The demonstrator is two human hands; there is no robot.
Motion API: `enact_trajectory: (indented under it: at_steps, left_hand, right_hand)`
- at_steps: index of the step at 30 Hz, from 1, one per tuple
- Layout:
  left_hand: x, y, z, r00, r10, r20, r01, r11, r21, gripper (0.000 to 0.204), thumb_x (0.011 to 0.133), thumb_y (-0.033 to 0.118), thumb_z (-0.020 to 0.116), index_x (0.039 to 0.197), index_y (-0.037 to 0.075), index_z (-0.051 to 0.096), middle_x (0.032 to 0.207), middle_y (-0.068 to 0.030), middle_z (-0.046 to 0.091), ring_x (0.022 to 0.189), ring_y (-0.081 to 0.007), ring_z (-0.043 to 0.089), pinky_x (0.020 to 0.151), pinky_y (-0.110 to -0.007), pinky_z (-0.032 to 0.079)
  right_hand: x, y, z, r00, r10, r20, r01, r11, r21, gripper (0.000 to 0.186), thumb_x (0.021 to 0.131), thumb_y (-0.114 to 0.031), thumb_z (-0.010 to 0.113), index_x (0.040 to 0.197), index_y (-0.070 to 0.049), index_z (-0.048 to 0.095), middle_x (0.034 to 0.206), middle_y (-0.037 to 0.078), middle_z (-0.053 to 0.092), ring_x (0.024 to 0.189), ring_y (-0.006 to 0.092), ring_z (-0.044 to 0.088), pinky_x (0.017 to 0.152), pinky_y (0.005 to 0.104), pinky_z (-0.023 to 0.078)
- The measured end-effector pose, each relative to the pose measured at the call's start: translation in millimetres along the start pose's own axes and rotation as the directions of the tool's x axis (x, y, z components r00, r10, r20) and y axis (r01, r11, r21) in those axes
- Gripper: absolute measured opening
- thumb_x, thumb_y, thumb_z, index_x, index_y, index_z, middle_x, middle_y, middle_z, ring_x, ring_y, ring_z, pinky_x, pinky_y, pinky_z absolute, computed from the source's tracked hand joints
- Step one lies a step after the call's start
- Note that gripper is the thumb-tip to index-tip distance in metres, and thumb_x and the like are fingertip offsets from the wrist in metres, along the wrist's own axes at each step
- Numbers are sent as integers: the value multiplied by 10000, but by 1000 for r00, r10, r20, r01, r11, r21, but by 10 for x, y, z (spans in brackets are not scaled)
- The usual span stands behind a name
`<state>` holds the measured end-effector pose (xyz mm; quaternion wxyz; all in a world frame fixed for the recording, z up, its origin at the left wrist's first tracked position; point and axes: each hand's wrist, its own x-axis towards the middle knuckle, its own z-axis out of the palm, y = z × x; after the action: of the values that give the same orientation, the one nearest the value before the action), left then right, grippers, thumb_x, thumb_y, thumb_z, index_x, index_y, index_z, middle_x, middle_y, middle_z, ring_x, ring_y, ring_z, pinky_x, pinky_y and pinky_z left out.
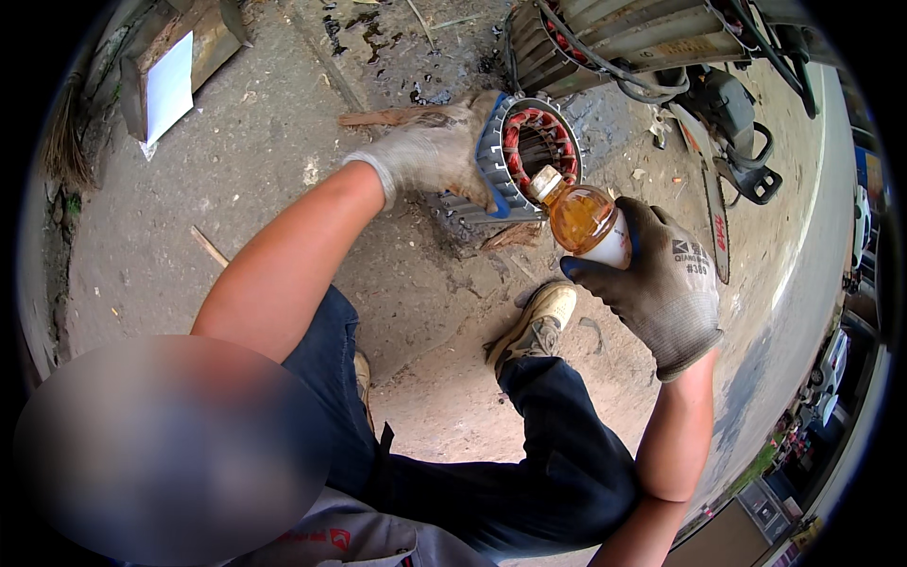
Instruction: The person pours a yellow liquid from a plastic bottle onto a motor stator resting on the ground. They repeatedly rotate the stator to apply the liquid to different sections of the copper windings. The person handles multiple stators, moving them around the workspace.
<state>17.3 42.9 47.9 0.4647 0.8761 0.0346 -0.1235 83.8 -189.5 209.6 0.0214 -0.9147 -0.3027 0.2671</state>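
Observation:
My left hand [439,156] in a grey-white glove is closed on the rim of a ribbed metal motor stator [491,151], whose red-and-white copper winding ring [523,132] faces up and toward me. My right hand [652,279] in a grey glove with dark fingertips grips a plastic bottle [583,217] of amber liquid with a pale label. The bottle is tilted, its white-topped neck at the lower inner edge of the stator's opening. I cannot make out whether liquid is flowing.
A second ribbed motor [619,42] with cables lies at the upper right, beside a chainsaw [732,123]. A broom [66,142], a metal pan with paper [170,85] and wood scraps [208,246] lie left and centre. My shoe [534,317] is below the stator. Parked cars [829,364] line the right.

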Motion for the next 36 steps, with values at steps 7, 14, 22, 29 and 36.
enact_trajectory:
  at_steps: [7,14,22,29,36]
  left_hand:
    - [-14,54,126,999,28,15,-31,957,287,1300,534,535,917,1550,35,278,1534,-293,403,1379,-431,476,1134,-445,425]
    - [-5,238,53,990,-52,131,11,954,298,1373,590,717,826,1602,46,185,1619,-279,278,1484,-424,331,1212,-511,314]
    - [-18,340,77,979,-116,167,37,909,415,1443,599,759,812,1625,31,105,1664,-252,188,1524,-413,257,1238,-515,261]
    - [-5,125,266,999,44,5,-42,914,405,1404,529,713,867,1589,38,242,1603,-266,317,1469,-410,365,1205,-479,355]
    - [-9,248,183,998,14,60,-38,905,424,1371,552,725,854,1586,53,254,1594,-271,327,1471,-413,360,1195,-480,370]
  right_hand:
    - [42,-32,-6,999,-8,-33,7,1000,-20,699,663,-280,892,1253,5,648,1035,206,714,875,332,737,762,413,573]
    - [62,-56,-4,997,72,-11,-71,996,53,703,669,-295,899,1251,10,648,1048,203,711,892,338,733,774,410,570]
    - [47,75,7,992,-114,-50,106,985,-133,674,677,-250,899,1242,15,645,1015,199,703,773,268,739,691,380,573]
    - [117,40,7,999,29,-25,-28,998,48,596,726,-285,860,1199,6,644,958,174,708,783,266,715,691,385,556]
    - [133,63,20,999,48,-15,-47,998,46,524,749,-353,821,1130,-31,660,1054,201,686,959,380,697,816,463,545]
